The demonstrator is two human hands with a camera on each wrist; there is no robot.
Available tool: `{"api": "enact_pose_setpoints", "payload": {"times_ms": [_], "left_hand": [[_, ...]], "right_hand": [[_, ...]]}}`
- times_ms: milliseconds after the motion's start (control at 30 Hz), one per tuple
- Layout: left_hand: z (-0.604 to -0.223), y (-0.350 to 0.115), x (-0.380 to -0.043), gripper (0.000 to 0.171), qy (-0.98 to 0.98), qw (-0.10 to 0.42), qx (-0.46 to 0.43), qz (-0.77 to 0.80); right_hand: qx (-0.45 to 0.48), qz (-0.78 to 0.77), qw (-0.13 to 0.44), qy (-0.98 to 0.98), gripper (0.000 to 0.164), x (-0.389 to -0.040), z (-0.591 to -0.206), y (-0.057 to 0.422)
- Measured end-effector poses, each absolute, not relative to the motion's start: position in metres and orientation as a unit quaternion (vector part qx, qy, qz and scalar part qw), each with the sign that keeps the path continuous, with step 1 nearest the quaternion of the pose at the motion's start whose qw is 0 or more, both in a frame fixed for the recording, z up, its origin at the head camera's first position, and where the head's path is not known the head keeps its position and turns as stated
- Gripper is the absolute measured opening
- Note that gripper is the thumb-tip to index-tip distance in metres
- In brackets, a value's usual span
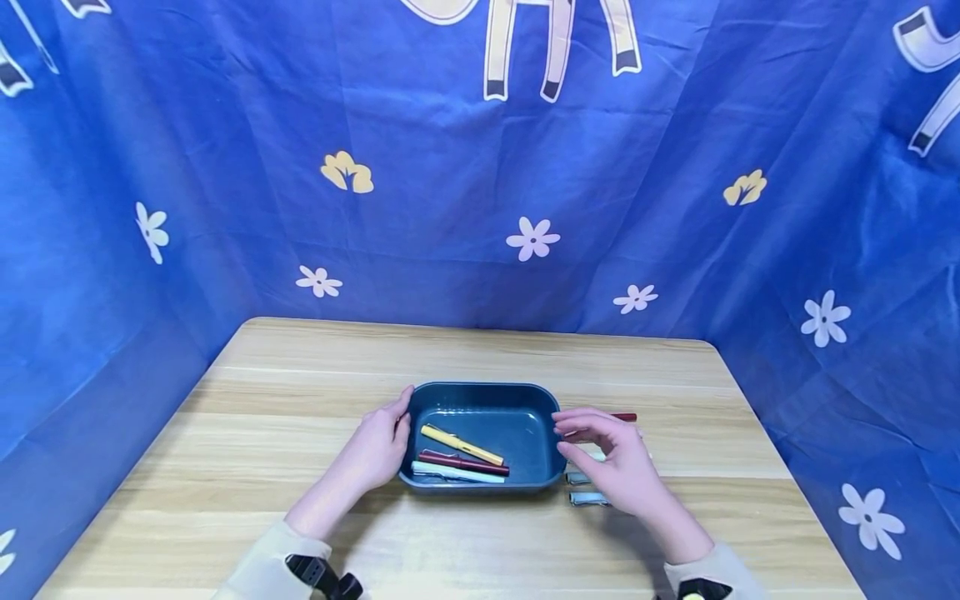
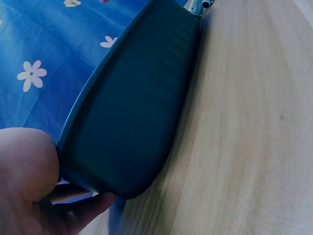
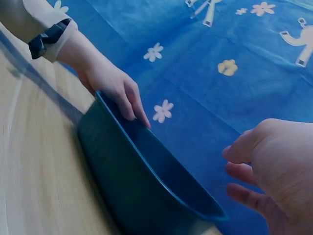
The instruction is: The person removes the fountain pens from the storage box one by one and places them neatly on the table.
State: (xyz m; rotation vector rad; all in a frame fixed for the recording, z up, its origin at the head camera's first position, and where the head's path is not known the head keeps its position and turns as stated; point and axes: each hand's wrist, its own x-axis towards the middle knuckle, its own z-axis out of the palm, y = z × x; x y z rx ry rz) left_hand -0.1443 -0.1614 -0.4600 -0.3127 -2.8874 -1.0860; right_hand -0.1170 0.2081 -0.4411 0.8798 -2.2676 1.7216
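A dark blue rectangular box [image 1: 536, 450] stands on the table. In it lie a yellow pen [image 1: 461, 445], a dark red pen [image 1: 472, 465] and a pale mint pen [image 1: 457, 473]. At the box's left end my left hand [image 1: 381, 446] grips the wall and rim; the left wrist view shows its fingers [image 2: 93, 208] against the outside. My right hand [image 1: 618, 458] hovers by the right rim, fingers loosely bent, holding nothing. Partly hidden behind it are another dark red pen [image 1: 625, 417], a light blue pen [image 1: 588, 498] and a grey-blue pen [image 1: 577, 478].
The wooden table [image 1: 300, 367] has rounded far corners. Blue cloth [image 1: 450, 275] with white flowers and animal figures hangs around its back and sides. Both wrists carry black straps [image 1: 311, 571].
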Motion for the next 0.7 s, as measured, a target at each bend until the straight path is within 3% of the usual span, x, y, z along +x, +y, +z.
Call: {"api": "enact_pose_setpoints", "payload": {"times_ms": [300, 700], "left_hand": [[-0.460, -0.161, -0.145, 0.054, -0.932, 0.017, -0.099, -0.349], [-0.460, -0.161, -0.145, 0.054, -0.932, 0.018, -0.098, -0.349]], "right_hand": [[0.288, 0.551, 0.052, -0.782, 0.026, -0.134, -0.440, 0.177], [0.266, 0.488, -0.027, -0.831, 0.030, -0.151, -0.442, 0.143]]}}
